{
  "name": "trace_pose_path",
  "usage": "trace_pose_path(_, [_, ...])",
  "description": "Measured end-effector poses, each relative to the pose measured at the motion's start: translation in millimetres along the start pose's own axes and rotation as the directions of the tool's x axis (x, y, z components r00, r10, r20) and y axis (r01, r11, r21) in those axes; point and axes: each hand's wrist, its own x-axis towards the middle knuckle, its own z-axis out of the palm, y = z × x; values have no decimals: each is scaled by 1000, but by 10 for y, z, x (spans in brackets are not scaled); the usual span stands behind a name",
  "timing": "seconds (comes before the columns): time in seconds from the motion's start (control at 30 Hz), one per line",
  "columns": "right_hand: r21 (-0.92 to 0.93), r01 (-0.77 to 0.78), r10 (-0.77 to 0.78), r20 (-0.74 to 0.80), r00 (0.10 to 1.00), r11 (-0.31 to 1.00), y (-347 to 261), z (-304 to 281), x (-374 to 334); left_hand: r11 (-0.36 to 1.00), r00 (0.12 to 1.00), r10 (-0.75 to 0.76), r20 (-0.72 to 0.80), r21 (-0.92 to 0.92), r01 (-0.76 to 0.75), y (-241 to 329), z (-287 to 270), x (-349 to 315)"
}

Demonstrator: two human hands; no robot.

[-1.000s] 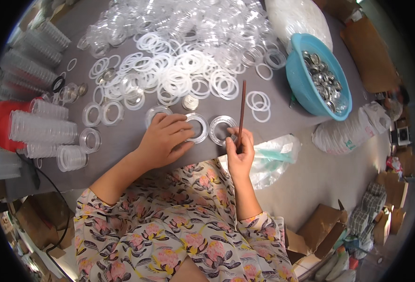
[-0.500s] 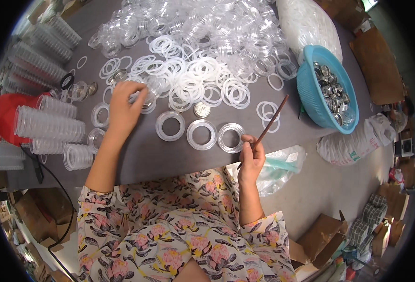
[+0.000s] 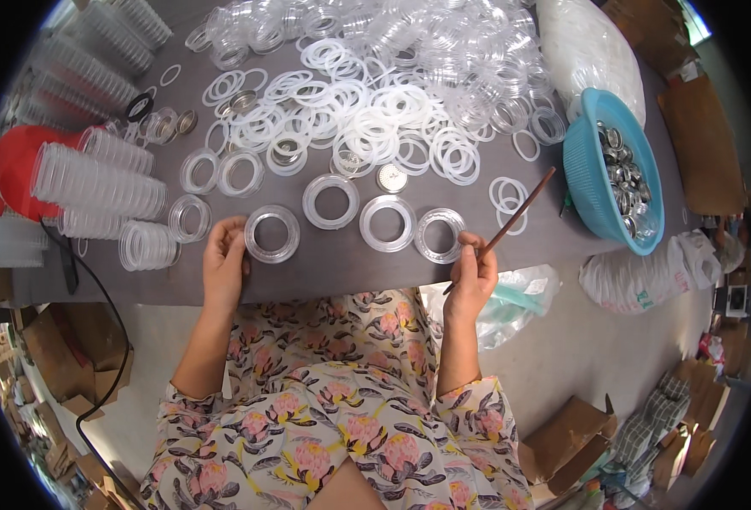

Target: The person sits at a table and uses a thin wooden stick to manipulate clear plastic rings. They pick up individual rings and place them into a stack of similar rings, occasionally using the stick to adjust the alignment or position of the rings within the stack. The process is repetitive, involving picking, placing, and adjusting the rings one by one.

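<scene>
The left hand curled at the left rim of a clear plastic ring, its grip unclear. The right hand pinched a brown stick beside 3 similar rings. Gray tabletop stretched between all 4 and its front edge.

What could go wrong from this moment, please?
The right hand holds a brown stick next to a clear ring, so a careless turn might knock that ring. The blue basket stands close to the edge of the table; a bump could perhaps spill its metal pieces. The loose white rings overlap, so pulling one may drag others.
</scene>
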Motion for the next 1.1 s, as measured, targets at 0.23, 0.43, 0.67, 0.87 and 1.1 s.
trace_pose_path(0.23, [15,42,-41,-33,999,999,-51,64,-17,658,775,627,79,479,-581,275,157,152])
trace_pose_path(0.43, [24,11,-11,17,1000,1000,-85,-2,-48,473,816,440,374,676,-565,732,349,859])
trace_pose_path(0.67, [-38,72,-72,-8,997,997,-28,43,3,476,786,533,315,656,-586,709,680,1656])
trace_pose_path(0.87, [-71,118,-118,6,993,990,40,-10,4,444,663,722,199,602,-664,671,595,1415])
trace_pose_path(1.1, [-58,112,-111,17,994,992,-22,10,-13,159,422,814,398,546,-822,487,259,566])
